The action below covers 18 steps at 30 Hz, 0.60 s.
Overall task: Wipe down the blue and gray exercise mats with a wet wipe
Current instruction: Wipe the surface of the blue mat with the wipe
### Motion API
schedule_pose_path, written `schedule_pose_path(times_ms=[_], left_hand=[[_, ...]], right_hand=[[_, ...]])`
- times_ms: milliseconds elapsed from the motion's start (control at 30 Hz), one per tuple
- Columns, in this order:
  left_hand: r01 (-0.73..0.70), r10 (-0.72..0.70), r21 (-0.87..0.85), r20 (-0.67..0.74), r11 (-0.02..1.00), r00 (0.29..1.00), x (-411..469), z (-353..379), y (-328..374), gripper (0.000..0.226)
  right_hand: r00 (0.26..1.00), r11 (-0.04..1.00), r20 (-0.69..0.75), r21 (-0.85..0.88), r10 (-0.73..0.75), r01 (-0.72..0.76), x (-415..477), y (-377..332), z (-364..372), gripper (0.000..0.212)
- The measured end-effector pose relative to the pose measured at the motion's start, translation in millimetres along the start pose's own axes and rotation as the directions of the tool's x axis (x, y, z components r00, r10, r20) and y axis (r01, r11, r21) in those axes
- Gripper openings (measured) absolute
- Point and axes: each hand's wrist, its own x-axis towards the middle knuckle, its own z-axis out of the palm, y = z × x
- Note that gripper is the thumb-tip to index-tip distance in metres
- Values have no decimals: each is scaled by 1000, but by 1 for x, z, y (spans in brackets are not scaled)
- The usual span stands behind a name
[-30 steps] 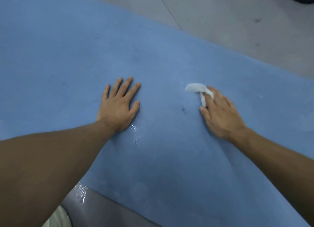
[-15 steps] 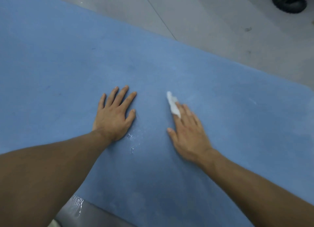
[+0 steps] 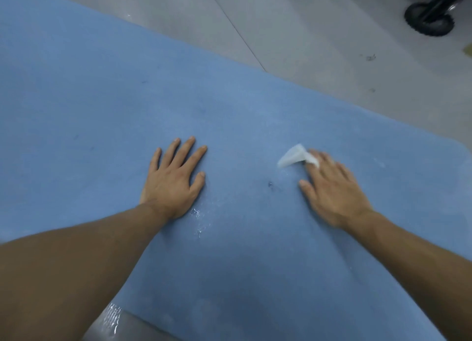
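Pressing wet wipe onto blue mat — right hand fingers straight, left hand fingers spread

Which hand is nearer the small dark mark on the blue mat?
Right. The right hand lies just right of the dark mark, thumb toward it; the left hand rests flat farther off to the mark's left.

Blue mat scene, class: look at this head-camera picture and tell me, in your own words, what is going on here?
A person is cleaning the blue mat by hand. The right hand, blurred, presses a white wet wipe against the mat under straight fingers. The left hand lies flat on the mat beside it. A dark speck sits between the hands, and wet glints show near the left wrist.
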Motion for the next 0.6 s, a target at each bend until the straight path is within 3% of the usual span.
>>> schedule_pose_path(times_ms=[100, 200, 400, 533, 600], left_hand=[[2, -2, 2, 6, 1000, 1000, 0, -1, 0, 67], [0, 0, 0, 6, 1000, 1000, 0, -1, 1, 67], [0, 0, -3, 3, 1000, 1000, 0, 0, 0, 67], [1, -1, -5, -3, 1000, 1000, 1, 2, -1, 66], [-1, 1, -3, -6, 1000, 1000, 1, 3, -2, 66]], right_hand=[[981, 974, 5, 122, 193, -193, 8, 31, -7, 63], [978, 959, 25, 192, 207, -208, 9, 23, -6, 66], [997, 975, 13, 208, -80, 76, -24, -55, 10, 77], [937, 931, -13, 104, -349, 349, -63, -109, 32, 76], [913, 912, -27, 52, -407, 408, -72, -119, 41, 72]])
